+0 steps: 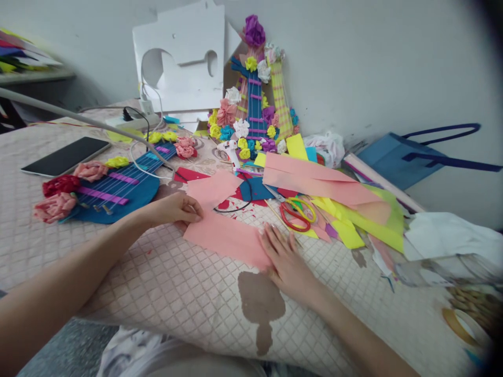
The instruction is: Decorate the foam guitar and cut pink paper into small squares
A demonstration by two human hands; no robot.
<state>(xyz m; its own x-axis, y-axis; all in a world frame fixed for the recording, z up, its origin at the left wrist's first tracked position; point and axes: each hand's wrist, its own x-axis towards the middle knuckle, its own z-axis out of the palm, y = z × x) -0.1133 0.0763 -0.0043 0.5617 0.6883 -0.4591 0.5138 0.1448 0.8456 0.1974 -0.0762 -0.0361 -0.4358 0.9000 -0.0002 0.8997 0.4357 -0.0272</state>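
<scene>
A strip of pink crepe paper (226, 238) lies flat on the quilted tablecloth in front of me. My left hand (178, 210) pinches its upper left corner between curled fingers. At the strip's other end my right hand (285, 259) rests flat with its fingers spread, pressing on the paper. Just beyond the strip is a second pink piece (216, 188). Scissors with red and yellow handles (295, 215) lie to the right, blades parted, beside a large folded pink sheet (314, 180). A white glue gun (230, 153) stands behind, with a dark cable near the paper.
A blue paper guitar with paper roses (147, 183) and a tablet (66, 156) lie at the left. More decorated guitars (255, 104) lean against the wall beside white foam board (181, 89). Yellow paper (346, 222), a blue bag (401, 157) and a tape roll (466, 327) are at the right.
</scene>
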